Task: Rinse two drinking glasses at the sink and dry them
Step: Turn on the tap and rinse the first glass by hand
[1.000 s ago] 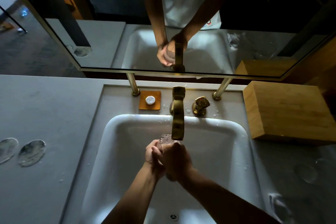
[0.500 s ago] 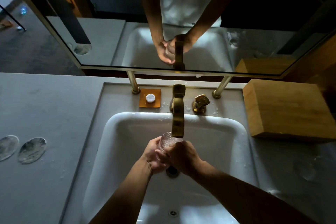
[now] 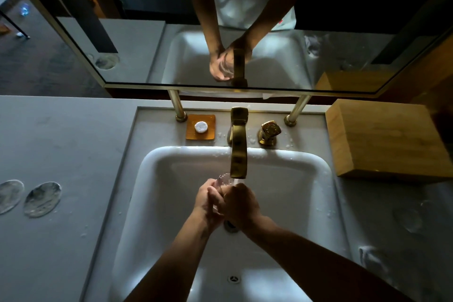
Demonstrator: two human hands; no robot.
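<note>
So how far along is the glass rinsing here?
Early. Nothing looks finished. Both hands, left hand and right hand, hold one glass under the tap over the sink. Left: drying it, plus a second glass, which isn't clearly visible.

A clear drinking glass [image 3: 224,179] is clasped between the left hand [image 3: 207,200] and right hand [image 3: 239,205], its rim poking out beyond the fingers, seemingly tilted away; most of it is hidden.
</note>
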